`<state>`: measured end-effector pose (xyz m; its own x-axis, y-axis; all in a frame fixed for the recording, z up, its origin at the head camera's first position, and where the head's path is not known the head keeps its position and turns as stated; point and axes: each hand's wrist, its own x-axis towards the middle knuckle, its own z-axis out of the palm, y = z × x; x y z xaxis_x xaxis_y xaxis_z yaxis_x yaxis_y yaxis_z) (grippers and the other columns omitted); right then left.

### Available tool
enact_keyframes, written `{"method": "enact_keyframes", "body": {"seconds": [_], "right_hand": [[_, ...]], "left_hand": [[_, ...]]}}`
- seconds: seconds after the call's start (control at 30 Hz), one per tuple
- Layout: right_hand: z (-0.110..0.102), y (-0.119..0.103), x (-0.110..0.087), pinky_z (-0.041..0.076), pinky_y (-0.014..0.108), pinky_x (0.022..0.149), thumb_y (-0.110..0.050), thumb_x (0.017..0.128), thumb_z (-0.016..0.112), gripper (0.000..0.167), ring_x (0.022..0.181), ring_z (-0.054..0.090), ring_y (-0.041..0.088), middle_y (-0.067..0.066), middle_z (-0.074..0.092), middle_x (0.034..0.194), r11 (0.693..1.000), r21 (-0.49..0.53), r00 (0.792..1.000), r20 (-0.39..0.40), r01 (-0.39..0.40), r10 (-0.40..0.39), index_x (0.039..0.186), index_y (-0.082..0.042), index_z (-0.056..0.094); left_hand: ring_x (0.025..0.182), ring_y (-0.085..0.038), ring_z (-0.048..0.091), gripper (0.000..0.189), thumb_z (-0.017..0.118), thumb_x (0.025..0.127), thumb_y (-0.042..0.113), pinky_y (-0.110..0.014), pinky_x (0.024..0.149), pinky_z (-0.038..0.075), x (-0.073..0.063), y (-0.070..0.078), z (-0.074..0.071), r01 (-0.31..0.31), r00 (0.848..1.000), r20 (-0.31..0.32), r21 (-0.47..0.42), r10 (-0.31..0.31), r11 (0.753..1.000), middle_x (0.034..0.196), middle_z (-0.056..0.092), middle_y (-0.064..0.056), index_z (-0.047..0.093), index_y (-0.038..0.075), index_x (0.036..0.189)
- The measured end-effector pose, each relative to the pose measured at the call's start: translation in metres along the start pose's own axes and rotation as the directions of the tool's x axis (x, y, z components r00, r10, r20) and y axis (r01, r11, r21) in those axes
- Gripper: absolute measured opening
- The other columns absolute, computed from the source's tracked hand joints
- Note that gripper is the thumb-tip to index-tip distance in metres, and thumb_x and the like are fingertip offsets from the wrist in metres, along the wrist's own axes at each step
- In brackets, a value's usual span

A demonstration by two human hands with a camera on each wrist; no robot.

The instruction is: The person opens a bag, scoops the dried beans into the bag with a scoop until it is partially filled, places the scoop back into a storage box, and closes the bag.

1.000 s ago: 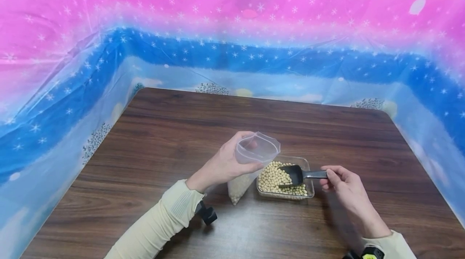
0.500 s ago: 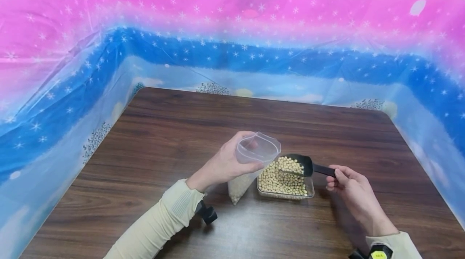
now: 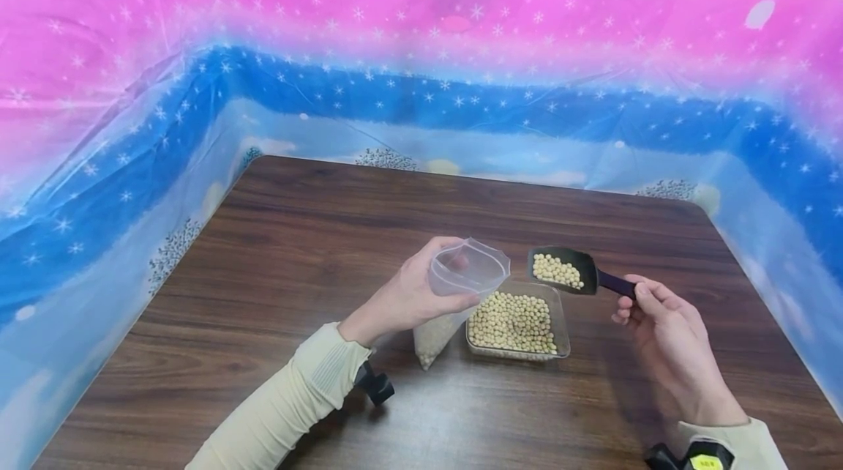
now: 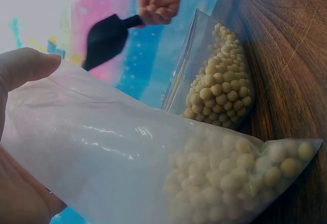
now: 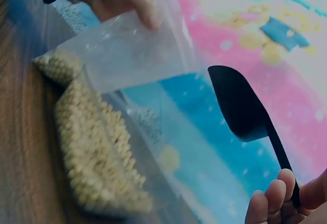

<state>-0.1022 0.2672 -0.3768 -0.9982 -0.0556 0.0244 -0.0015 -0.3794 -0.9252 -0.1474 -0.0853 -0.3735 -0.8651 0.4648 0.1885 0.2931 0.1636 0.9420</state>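
My left hand (image 3: 411, 287) grips a clear plastic bag (image 3: 469, 269) near its top, thumb in front, and the bag's mouth gapes upward. Pale round beans fill the bag's lower corner (image 4: 214, 178), which reaches the tabletop. In my right hand (image 3: 668, 334), thumb and fingers pinch the handle of a black scoop (image 3: 588, 265). The scoop carries a small heap of beans (image 3: 556, 271) and hangs above the back right of a clear rectangular container (image 3: 561, 320). More beans (image 3: 510, 323) lie in that container, just right of the bag. From the right wrist only the scoop's underside shows (image 5: 237, 104).
A dark wood-grain table (image 3: 316, 236) lies under everything. Behind and around it hangs a pink and blue cloth (image 3: 421, 89) with snowflakes. Black wrist devices (image 3: 375, 386) sit at both cuffs.
The scoop has risen out of the beans in the container with a load, moving up and to the right with my right hand. My left hand and the bag have stayed put.
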Motion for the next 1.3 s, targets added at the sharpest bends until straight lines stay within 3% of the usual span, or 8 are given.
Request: {"method": "enact_keyframes", "body": {"seconds": [0.4,0.7,1.03,1.3], "right_hand": [[0.04,-0.025,-0.004,0.055,0.027,0.072,-0.006,0.101,0.047,0.022,0.082,0.064,0.016,0.009,0.066,0.088,0.988,0.049,0.988,0.048,0.145,-0.148,0.118,0.003,0.057],[0.066,-0.03,-0.012,0.055,0.026,0.079,-0.003,0.101,0.047,0.026,0.086,0.066,0.016,0.008,0.068,0.091,0.972,-0.081,0.974,0.06,0.222,-0.217,0.124,0.006,0.054],[0.078,-0.037,-0.013,0.054,0.024,0.082,-0.006,0.1,0.05,0.031,0.083,0.067,0.015,0.008,0.068,0.092,0.915,-0.273,0.955,0.081,0.297,-0.286,0.125,0.011,0.05],[0.082,-0.04,-0.012,0.055,0.023,0.08,-0.006,0.1,0.05,0.03,0.082,0.067,0.013,0.009,0.067,0.091,0.885,-0.316,0.939,0.095,0.342,-0.329,0.124,0.012,0.051]], "left_hand": [[0.107,-0.017,0.06,0.074,0.083,0.077,0.029,-0.032,0.087,0.053,0.001,0.0,0.0,0.002,1.0,0.006,-0.005,-0.002,1.0,0.122,0.057,0.0,0.043,0.022,0.139],[0.107,-0.018,0.06,0.073,0.083,0.077,0.03,-0.032,0.086,0.054,0.001,0.0,0.0,0.011,1.0,0.006,-0.001,-0.011,1.0,0.123,0.057,0.0,0.043,0.024,0.139],[0.106,-0.018,0.06,0.073,0.083,0.078,0.027,-0.032,0.085,0.054,0.001,0.0,-0.001,0.0,1.0,0.012,-0.012,0.0,1.0,0.122,0.058,0.0,0.043,0.022,0.138],[0.105,-0.018,0.06,0.073,0.082,0.078,0.027,-0.031,0.085,0.054,0.001,0.002,-0.001,0.006,1.0,0.011,0.008,-0.006,1.0,0.12,0.059,-0.001,0.043,0.021,0.139]]}}
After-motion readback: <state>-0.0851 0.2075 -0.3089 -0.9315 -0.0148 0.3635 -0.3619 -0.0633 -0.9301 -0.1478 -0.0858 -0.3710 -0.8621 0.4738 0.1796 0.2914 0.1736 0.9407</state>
